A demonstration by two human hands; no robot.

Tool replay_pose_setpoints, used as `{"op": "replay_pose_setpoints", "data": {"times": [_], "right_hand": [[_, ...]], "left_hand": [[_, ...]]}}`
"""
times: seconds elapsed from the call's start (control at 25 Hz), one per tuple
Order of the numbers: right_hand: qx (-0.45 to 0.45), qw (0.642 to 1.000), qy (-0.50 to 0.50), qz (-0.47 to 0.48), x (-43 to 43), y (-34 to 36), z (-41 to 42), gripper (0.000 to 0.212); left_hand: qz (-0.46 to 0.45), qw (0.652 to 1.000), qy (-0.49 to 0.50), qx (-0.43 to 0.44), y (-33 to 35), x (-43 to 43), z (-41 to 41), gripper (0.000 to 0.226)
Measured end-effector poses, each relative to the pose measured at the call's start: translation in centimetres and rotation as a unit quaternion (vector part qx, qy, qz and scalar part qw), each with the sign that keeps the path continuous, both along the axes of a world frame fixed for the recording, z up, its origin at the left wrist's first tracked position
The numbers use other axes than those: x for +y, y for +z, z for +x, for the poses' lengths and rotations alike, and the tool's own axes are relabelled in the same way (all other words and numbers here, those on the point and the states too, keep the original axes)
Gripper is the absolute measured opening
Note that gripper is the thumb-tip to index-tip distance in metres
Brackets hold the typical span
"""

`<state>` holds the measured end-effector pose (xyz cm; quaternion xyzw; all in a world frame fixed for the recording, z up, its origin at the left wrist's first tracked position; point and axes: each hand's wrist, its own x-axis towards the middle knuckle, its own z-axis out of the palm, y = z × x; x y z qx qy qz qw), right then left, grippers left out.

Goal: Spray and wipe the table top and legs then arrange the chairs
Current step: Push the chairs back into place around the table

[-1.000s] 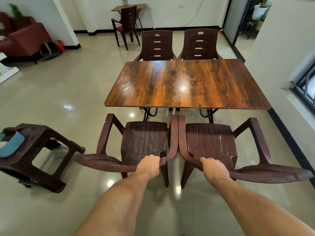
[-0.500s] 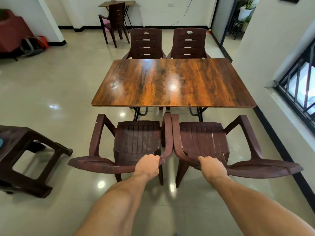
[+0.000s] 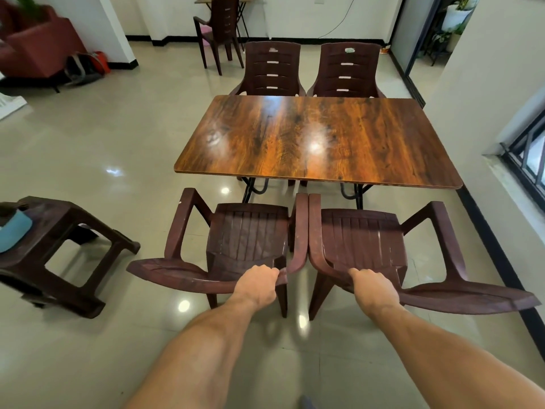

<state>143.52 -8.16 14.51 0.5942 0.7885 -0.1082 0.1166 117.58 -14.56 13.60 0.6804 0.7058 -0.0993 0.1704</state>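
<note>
Clearly the chair-arranging step: the table [image 3: 318,137] top looks glossy and bare, so spraying and wiping are probably done (judging by the shine only). Two far chairs [image 3: 272,69] sit tucked against the far edge. The near left chair [image 3: 247,231] and near right chair [image 3: 359,234] stand side by side just short of the near edge, inner armrests touching or almost. The left hand [image 3: 258,286] grips the top of the left chair's back and the right hand [image 3: 371,287] grips the right chair's back. Fingers are curled over the backs, fingertips hidden. The next move likely calls for an even forward push on both, sliding the seats under the near edge without the armrests snagging or hitting the table legs [image 3: 250,187]. A stool [image 3: 59,249] stands at near left, well apart.
</note>
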Motion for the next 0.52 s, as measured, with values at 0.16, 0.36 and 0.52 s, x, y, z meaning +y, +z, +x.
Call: {"op": "replay_pose_setpoints", "data": {"times": [0.16, 0.36, 0.52], "right_hand": [[0.009, 1.000, -0.001, -0.005, -0.26, 0.00, -0.06, 0.036], [0.004, 1.000, 0.003, -0.004, -0.22, -0.02, 0.24, 0.039], [-0.002, 1.000, 0.009, -0.006, -0.47, -0.16, 0.38, 0.039]], "left_hand": [[-0.002, 1.000, 0.002, -0.001, -0.06, -0.39, -0.05, 0.031], [-0.001, 1.000, 0.007, -0.009, 0.24, -0.44, 0.09, 0.031], [-0.001, 1.000, 0.008, -0.011, 0.44, -0.34, 0.14, 0.032]]}}
